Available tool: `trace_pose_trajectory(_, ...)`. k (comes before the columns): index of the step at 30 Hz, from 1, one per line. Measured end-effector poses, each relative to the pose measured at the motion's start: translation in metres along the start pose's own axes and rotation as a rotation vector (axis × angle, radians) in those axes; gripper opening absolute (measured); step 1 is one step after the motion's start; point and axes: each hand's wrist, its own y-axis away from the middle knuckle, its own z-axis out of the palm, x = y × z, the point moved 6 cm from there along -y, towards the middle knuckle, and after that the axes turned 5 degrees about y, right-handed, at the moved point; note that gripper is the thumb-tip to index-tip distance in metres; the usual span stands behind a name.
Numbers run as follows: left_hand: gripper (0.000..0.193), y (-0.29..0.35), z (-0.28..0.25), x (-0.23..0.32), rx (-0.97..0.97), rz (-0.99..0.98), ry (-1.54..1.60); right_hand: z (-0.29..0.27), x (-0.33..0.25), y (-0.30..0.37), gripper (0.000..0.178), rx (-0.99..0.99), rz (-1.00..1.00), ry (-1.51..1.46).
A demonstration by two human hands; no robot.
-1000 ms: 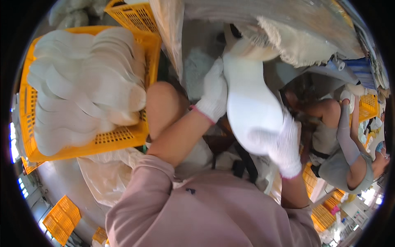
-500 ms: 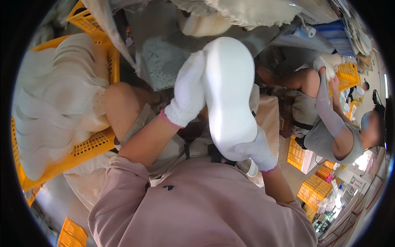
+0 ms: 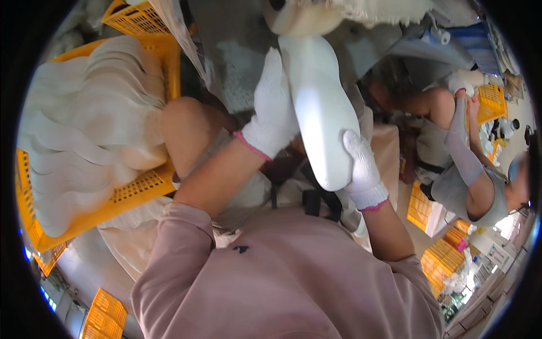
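Note:
A smooth white shoe sole [image 3: 323, 113] is held up in front of me, tilted onto its side, its far end at a cream rounded wheel-like part [image 3: 302, 21]; whether they touch I cannot tell. My left hand [image 3: 274, 107], in a white knit glove with a pink cuff, lies along the left side of the sole, its fingers pointing away and partly hidden behind it. Gloved the same way, my right hand [image 3: 364, 172] grips the near end, thumb over the upper face.
On my left, a yellow crate [image 3: 135, 192] is heaped with white soles [image 3: 84, 130]. Shaggy pale cloth [image 3: 372, 14] hangs beside the wheel-like part. A co-worker [image 3: 468, 175] sits at the right. More yellow crates [image 3: 443, 263] stand on the floor behind that person.
The sole has turned from face-up onto its side and moved away, its far end now at the wheel-like part. My right hand has risen along with it.

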Motion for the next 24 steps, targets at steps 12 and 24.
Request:
trace_pose_trajectory(12, 0.07, -0.048, -0.018, 0.041, 0.578, 0.217, -0.34, 0.11, -0.026, -0.161, 0.039, -0.569, -0.032, -0.297)
trace_pose_trajectory(24, 0.044, 0.039, 0.066, 0.001, 0.099, 0.116, -1.63, 0.014, 0.011, -0.058, 0.065, -0.208, 0.269, -0.052)
